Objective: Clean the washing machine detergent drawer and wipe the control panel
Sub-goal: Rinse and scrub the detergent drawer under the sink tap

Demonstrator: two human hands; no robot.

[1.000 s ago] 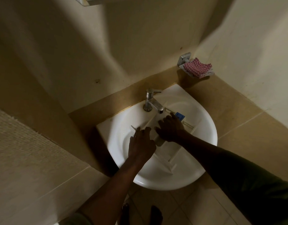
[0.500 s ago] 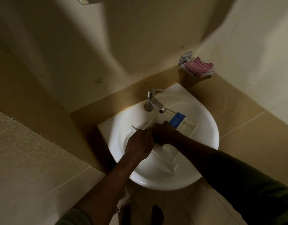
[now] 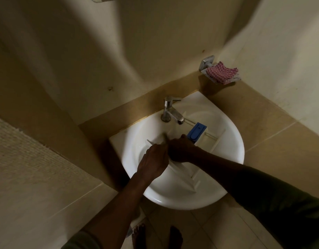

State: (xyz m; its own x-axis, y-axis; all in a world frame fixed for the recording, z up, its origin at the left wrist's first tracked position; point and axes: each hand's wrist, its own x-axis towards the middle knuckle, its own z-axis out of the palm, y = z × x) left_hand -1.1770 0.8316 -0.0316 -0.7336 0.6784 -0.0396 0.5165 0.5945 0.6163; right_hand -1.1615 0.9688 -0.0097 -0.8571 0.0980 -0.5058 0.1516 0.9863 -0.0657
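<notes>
The white detergent drawer (image 3: 207,141) lies across the bowl of the white sink (image 3: 232,159), its blue insert (image 3: 196,132) near the tap. My left hand (image 3: 153,162) rests curled on the drawer's left side. My right hand (image 3: 181,149) is closed over the drawer's middle, just left of the blue insert. The two hands touch each other. What lies under their fingers is hidden, and the room is dim.
A chrome tap (image 3: 170,111) stands at the back of the sink. A red checked cloth (image 3: 222,72) sits on a metal wall holder (image 3: 207,62) at the right. Tiled walls close in on both sides. Bare feet (image 3: 157,236) stand on the floor below.
My right hand has drawn back from the blue insert toward my left hand and curled shut, uncovering the insert. My left hand has closed its fingers and stayed in place.
</notes>
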